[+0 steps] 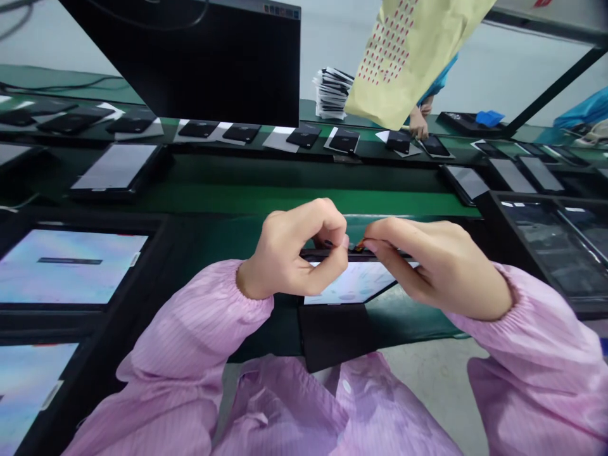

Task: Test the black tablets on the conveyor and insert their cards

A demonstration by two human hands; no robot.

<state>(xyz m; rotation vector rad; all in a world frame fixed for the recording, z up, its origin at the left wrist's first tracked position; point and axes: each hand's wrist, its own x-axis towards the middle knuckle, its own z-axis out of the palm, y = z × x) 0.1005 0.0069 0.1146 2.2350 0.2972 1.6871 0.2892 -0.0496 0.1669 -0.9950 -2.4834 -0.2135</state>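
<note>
In front of me a tablet (pixel 350 282) with a lit, pale screen stands tilted at the bench edge, above a black flat panel (pixel 335 335) that juts out toward my lap. My left hand (pixel 304 250) is closed in a pinch at the tablet's top edge; what its fingertips hold is too small to make out. Just to its right, my right hand (pixel 427 263) pinches a small orange-and-black strip (pixel 361 245) at that same edge. The fingertips of both hands are close together but apart. My hands cover parts of the tablet's top edge and right side.
Black trays with lit tablets (pixel 71 266) lie at left; another black tray (pixel 555 247) is at right. Beyond runs a green conveyor (pixel 285 197) with a row of black devices (pixel 304 136). A monitor (pixel 228 63) and yellow sheet (pixel 408 57) hang overhead. A co-worker's hand (pixel 418 124) touches a device.
</note>
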